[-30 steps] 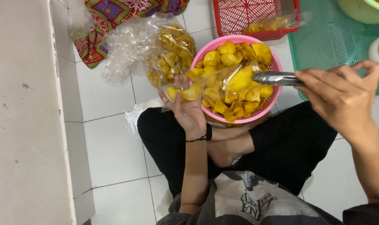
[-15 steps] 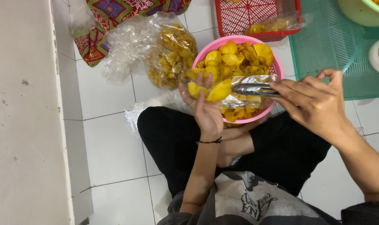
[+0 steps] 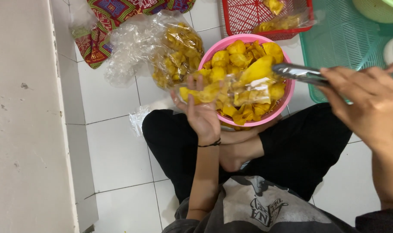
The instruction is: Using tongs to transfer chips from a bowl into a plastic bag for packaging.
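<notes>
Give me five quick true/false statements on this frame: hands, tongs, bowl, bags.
1. The right hand holds metal tongs. True.
2. The tongs grip a yellow chip over the pink bowl. True.
3. The left hand is empty. False: it holds a small clear bag with chips in it at the bowl's edge.
4. The bowl is blue. False: it is pink and full of yellow chips.
5. A filled clear bag of chips lies on the floor beside the bowl. True.
</notes>
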